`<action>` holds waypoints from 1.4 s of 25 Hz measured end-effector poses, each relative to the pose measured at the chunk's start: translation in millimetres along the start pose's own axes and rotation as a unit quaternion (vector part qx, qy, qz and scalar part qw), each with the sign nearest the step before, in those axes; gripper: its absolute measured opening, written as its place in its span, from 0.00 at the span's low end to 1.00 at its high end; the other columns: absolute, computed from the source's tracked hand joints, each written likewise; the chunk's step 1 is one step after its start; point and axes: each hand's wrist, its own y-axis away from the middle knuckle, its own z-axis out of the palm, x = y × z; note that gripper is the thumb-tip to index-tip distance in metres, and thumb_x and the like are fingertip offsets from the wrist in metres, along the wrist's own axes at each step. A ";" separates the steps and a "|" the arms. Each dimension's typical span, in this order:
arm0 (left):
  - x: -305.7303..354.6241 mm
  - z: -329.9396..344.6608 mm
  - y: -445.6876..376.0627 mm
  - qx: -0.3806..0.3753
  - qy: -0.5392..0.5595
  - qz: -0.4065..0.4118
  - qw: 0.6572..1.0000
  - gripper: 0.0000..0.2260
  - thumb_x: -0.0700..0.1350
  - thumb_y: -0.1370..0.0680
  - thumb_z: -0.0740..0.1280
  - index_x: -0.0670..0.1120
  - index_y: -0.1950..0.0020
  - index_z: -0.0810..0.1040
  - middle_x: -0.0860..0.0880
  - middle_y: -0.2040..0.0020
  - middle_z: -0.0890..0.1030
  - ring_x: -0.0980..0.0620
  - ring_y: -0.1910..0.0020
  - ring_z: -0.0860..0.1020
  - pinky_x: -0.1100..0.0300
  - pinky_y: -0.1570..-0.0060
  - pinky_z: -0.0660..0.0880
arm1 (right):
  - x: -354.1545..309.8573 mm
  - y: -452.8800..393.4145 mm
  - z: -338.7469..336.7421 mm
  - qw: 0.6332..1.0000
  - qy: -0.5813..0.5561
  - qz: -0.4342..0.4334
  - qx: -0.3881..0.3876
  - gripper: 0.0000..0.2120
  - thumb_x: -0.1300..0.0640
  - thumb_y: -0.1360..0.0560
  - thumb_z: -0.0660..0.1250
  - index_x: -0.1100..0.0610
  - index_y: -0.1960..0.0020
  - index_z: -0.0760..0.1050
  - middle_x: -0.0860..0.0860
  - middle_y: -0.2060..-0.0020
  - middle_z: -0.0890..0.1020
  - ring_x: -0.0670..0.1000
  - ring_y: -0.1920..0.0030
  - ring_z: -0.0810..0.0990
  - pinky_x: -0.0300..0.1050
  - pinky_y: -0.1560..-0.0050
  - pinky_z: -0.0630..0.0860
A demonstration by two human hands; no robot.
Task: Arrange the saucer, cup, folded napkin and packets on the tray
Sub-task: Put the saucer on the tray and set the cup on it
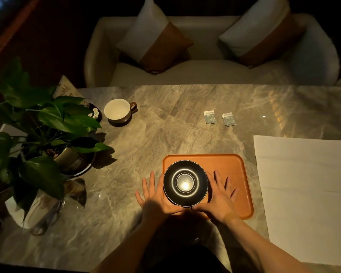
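A dark round saucer sits at the left end of the orange tray, overhanging its left edge. My left hand and my right hand cup the saucer's sides, thumbs at its near rim and fingers spread. A brown cup with a white inside stands at the far left of the marble table. Two small packets lie side by side at the far right. A large white napkin lies unfolded and flat to the right of the tray.
A leafy potted plant stands at the left, with a glass vase below it and a small dark dish behind. A cream sofa with two cushions sits beyond the table's far edge.
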 end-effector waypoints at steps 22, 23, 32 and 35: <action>-15.4 17.2 -2.5 -0.012 -0.020 -0.027 0.999 0.59 0.87 0.51 0.54 0.67 0.26 0.36 0.50 0.19 0.48 0.45 0.21 0.46 0.32 0.30 0.48 | 1.9 -1.1 5.8 0.999 0.019 0.028 -0.031 0.62 0.21 0.49 0.68 0.31 0.26 0.34 0.43 0.22 0.35 0.60 0.26 0.26 0.73 0.30 0.33; -15.3 15.6 -2.3 -0.015 -0.019 -0.027 0.999 0.59 0.87 0.51 0.54 0.67 0.26 0.36 0.50 0.19 0.48 0.45 0.21 0.46 0.32 0.30 0.48 | 1.5 -1.2 5.3 0.999 0.018 0.029 -0.032 0.62 0.21 0.49 0.68 0.31 0.26 0.34 0.43 0.22 0.35 0.60 0.26 0.26 0.73 0.30 0.33; -13.7 5.9 -1.7 -0.042 -0.023 -0.024 0.999 0.60 0.86 0.52 0.51 0.65 0.27 0.34 0.51 0.20 0.44 0.46 0.22 0.41 0.34 0.30 0.43 | 0.6 0.4 3.1 0.999 0.024 0.026 -0.032 0.63 0.18 0.52 0.64 0.31 0.26 0.34 0.43 0.22 0.36 0.61 0.25 0.28 0.73 0.30 0.35; -10.6 1.5 0.1 -0.059 -0.036 -0.026 0.997 0.60 0.85 0.51 0.55 0.63 0.26 0.35 0.50 0.20 0.44 0.45 0.22 0.42 0.34 0.30 0.44 | -1.2 -0.1 1.3 0.998 0.040 0.029 -0.035 0.63 0.18 0.51 0.64 0.33 0.25 0.34 0.44 0.21 0.36 0.62 0.24 0.30 0.74 0.29 0.37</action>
